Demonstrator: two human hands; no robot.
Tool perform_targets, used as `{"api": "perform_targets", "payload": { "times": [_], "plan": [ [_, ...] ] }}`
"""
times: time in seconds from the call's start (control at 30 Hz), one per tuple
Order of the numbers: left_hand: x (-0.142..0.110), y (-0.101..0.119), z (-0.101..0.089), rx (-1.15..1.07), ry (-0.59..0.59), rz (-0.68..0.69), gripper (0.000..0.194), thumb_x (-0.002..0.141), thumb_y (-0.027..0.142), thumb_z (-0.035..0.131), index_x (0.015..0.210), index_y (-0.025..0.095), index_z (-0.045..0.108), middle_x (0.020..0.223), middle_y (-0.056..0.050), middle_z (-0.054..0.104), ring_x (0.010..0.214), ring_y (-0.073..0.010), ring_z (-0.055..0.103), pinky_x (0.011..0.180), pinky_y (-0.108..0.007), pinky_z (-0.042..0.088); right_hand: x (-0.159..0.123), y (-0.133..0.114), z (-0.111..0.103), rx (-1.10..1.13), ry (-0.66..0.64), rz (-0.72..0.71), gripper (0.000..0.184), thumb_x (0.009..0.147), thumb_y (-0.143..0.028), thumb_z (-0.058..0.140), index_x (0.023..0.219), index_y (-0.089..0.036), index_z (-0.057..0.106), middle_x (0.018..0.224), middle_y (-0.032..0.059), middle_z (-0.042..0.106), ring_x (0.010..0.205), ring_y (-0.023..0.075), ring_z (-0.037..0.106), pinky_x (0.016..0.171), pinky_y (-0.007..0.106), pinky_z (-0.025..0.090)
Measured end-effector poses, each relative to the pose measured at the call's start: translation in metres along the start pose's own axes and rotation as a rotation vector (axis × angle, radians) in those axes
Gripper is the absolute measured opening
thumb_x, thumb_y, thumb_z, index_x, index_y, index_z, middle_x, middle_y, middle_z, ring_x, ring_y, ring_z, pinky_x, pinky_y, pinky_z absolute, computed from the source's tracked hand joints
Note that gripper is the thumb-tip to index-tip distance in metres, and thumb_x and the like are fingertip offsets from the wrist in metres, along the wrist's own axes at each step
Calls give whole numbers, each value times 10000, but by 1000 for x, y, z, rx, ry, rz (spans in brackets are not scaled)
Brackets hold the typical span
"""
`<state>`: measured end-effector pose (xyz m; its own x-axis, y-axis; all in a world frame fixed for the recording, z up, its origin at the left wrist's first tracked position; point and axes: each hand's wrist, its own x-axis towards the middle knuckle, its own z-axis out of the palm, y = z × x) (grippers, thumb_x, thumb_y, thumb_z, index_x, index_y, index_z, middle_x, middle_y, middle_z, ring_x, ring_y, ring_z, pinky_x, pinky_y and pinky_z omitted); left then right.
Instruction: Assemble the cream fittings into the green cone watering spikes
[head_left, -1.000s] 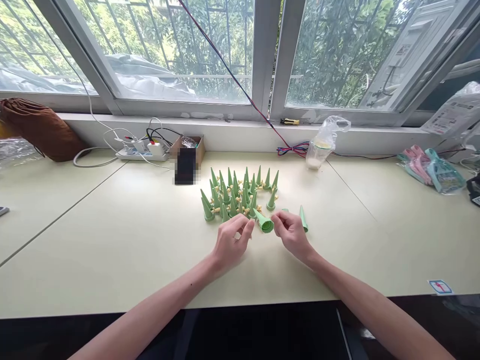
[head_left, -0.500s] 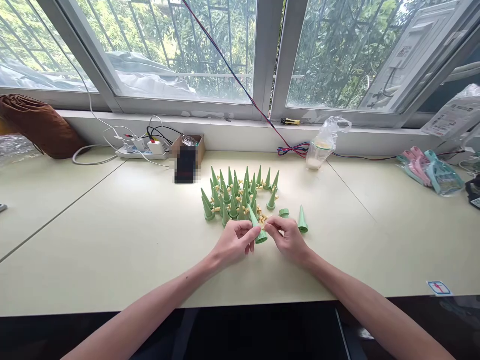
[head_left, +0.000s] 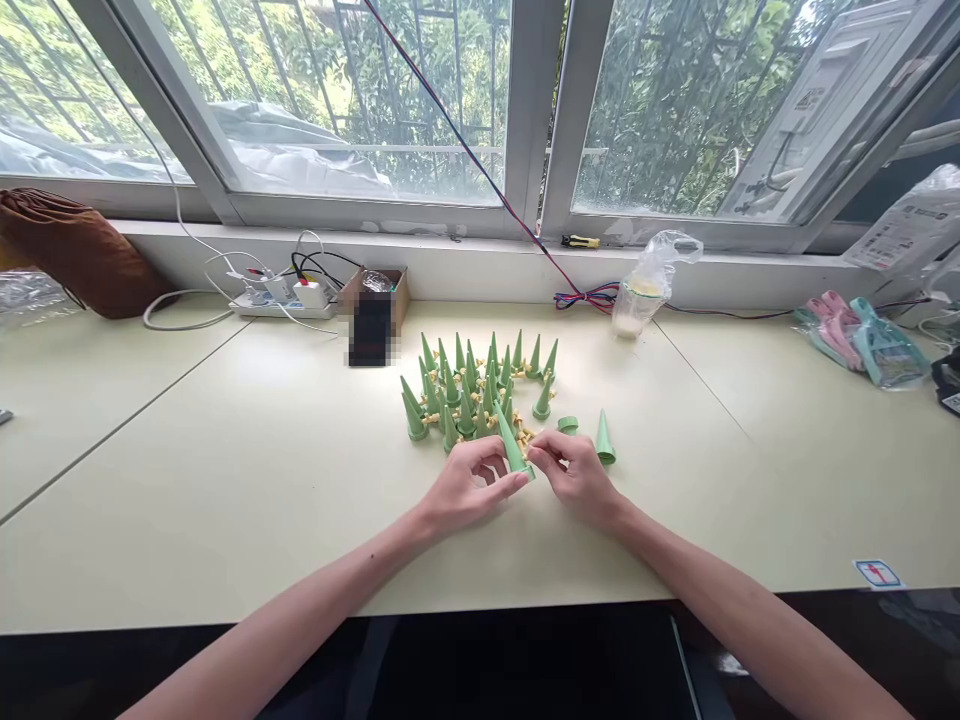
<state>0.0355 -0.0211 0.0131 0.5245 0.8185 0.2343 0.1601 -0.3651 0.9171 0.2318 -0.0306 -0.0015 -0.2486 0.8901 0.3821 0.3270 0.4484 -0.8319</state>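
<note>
A tilted green plastic cone is in my left hand, whose thumb presses at the cone's wide lower end. My right hand is pinched close against the cone's right side; a small yellowish piece shows at its fingertips, mostly hidden. Just behind my hands, several similar green cones stand upright in a cluster, with small yellow pegs at their sides and between them. Right of my right hand are a lone upright cone and a short green ring-shaped cap.
A small cardboard box and a power strip with cables lie along the back left. Behind on the right stand a tied plastic bag and packaged pink and teal items. A brown pouch lies far left.
My left thumb has shifted down and right, over the cone's lower end. The cone's open base has turned from view. My right hand stays nearly still.
</note>
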Motion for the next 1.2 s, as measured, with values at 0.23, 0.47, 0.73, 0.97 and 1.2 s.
{"api": "perform_targets", "payload": {
  "times": [0.23, 0.47, 0.73, 0.97, 1.2],
  "plan": [
    [0, 0, -2, 147, 11, 132, 227, 887, 328, 661, 987, 125, 682, 840, -57, 650, 659, -113, 599, 507, -191, 507, 1, 0, 0, -1, -21, 11, 338, 978, -417, 508, 735, -193, 580, 585, -20, 455, 523, 122, 340, 497, 276, 252],
    [0, -4, -3, 253, 28, 240, 189, 898, 329, 643, 888, 141, 642, 789, -25, 561, 636, -101, 586, 494, -179, 530, 1, 0, 0, -20, -32, 14, 374, 988, -438, 482, 716, -194, 564, 588, -13, 464, 522, 124, 347, 498, 279, 257],
    [2, -5, -4, 299, 46, 275, 145, 886, 279, 652, 910, 136, 652, 836, -48, 627, 595, -86, 597, 481, -174, 527, 1, 3, 1, -68, -2, -9, 362, 994, -416, 483, 709, -202, 545, 569, -23, 428, 508, 123, 325, 501, 282, 262],
    [2, -3, -2, 331, 81, 294, 128, 880, 266, 667, 924, 147, 682, 709, -19, 662, 543, -93, 595, 471, -175, 504, 1, 1, 1, -74, -9, -30, 391, 1002, -436, 461, 692, -206, 526, 567, -19, 438, 498, 123, 317, 504, 284, 263],
    [1, -10, -3, 370, 75, 368, 105, 901, 247, 640, 858, 152, 647, 713, -16, 623, 539, -82, 559, 460, -174, 488, 3, 1, 3, -55, -17, -2, 412, 997, -427, 461, 652, -202, 474, 567, -17, 435, 512, 121, 335, 515, 283, 261]
  ]
}}
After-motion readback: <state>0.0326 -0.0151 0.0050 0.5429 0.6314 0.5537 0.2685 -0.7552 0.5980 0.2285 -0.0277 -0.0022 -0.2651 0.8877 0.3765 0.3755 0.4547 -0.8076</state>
